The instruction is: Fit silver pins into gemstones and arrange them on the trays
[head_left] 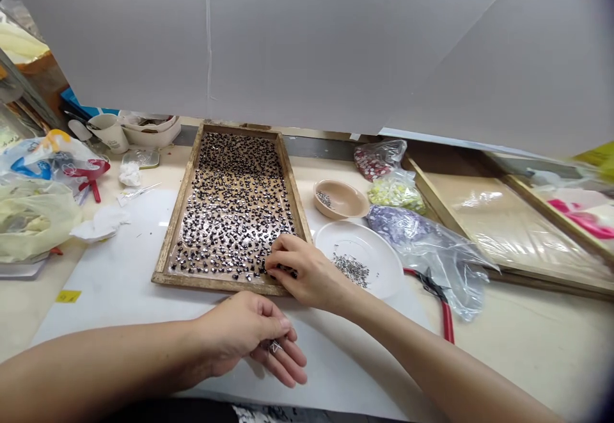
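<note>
My left hand (259, 336) is turned palm up below the tray's front edge, its fingers curled and the thumb laid over them. In it lie small silver metal pieces (274, 346). Over the front right corner of the wooden-framed tray (165, 244), my right hand (304, 272) pinches its thumb and fingers together low among small shiny black pieces (235, 208). Whatever is between those fingertips is hidden. The black pieces cover the tray's floor in loose scatter. Beside my right hand, a white plate (386, 266) bears a heap of small silver metal pieces (352, 269).
Right of the tray are a tan bowl (348, 199), bags of red (377, 159), yellow (396, 191) and purple pieces (400, 228), red-handled pliers (446, 311) and another framed tray (532, 218). Plastic bags (43, 212), crumpled tissue (103, 223) and a cup (110, 132) stand left. A grey panel (307, 39) hangs above.
</note>
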